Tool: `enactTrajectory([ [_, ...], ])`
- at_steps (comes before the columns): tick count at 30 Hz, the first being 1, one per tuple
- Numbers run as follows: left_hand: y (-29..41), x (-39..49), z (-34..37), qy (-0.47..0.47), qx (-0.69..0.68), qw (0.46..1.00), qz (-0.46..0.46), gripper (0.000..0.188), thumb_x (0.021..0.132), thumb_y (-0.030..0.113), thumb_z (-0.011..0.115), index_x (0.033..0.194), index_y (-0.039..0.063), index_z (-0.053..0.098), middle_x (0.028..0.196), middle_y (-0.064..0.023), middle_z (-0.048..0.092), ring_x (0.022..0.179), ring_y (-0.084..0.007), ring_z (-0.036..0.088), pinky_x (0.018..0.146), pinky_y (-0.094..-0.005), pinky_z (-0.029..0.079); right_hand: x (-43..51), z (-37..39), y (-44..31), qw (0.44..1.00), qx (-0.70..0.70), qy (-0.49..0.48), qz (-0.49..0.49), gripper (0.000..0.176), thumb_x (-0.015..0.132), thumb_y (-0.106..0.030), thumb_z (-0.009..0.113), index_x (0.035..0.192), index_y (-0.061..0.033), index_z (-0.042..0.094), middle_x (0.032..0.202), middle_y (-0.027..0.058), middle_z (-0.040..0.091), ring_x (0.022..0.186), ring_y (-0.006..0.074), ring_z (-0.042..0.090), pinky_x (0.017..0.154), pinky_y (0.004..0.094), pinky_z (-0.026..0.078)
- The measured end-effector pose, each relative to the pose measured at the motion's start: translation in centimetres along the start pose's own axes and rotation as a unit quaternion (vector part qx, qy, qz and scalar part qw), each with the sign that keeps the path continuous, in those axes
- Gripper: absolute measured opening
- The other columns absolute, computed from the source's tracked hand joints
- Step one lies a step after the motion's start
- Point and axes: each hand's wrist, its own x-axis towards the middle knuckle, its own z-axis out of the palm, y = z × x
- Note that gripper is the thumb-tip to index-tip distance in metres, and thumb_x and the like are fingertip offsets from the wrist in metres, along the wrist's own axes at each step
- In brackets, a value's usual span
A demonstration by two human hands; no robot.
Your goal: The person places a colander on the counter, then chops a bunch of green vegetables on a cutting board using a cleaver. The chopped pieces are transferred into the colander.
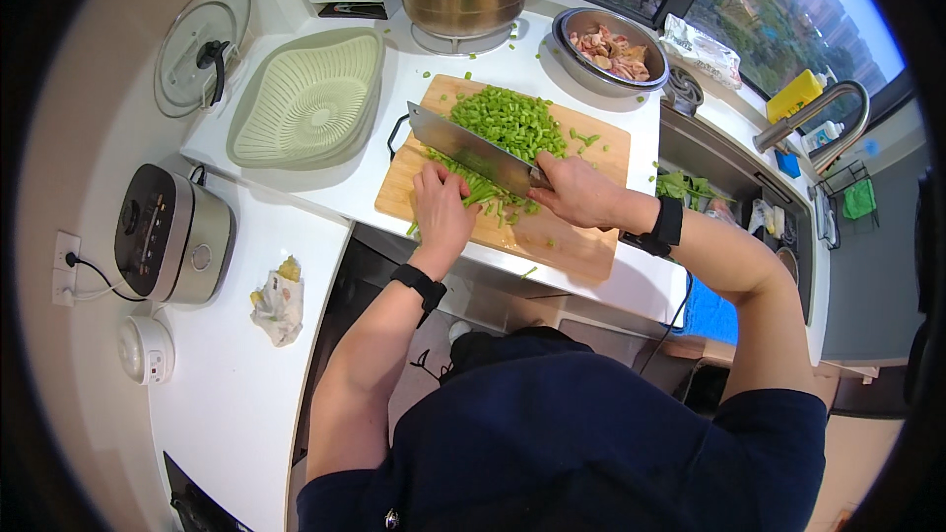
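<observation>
My right hand grips the handle of a broad cleaver, whose blade slants across a wooden cutting board. Bent over a bunch of green stalks, the fingers of my left hand press it against the board, just on the near side of the blade. Beyond the cleaver lies a heap of chopped green pieces. A few loose bits are scattered to the right of the heap and below the blade. The board's dark handle loop shows at its left edge.
A pale green colander stands left of the board. Behind are a steel steamer pot and a metal bowl of raw meat pieces. The sink with its faucet is at right, a rice cooker at left.
</observation>
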Motion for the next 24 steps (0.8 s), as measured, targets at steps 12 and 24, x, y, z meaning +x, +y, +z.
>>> enactTrajectory([
  [12,-0.8,0.2,0.8,-0.035,-0.015,0.999,-0.021,0.023,0.063,0.005,0.079,0.073,0.002,0.059,0.1,-0.0142,0.049,0.1,-0.0324,0.046,0.089,-0.0382,0.041,-0.7,-2.3,-1.2,0.999,-0.034,-0.017,-0.02,0.03,0.086,-0.022,0.062,0.095,0.002,0.046,0.075,0.0244,0.06,0.075,0.0443,0.059,0.066,0.0502,0.046],
  [24,0.6,-0.3,0.4,-0.024,-0.002,0.999,-0.026,0.03,0.061,0.011,0.081,0.078,0.005,0.058,0.104,-0.0157,0.044,0.101,-0.0336,0.043,0.091,-0.0409,0.038,-0.7,-1.2,-1.1,0.998,-0.049,-0.037,-0.008,0.032,0.087,-0.022,0.06,0.095,0.005,0.046,0.078,0.026,0.062,0.077,0.045,0.061,0.068,0.0508,0.048],
])
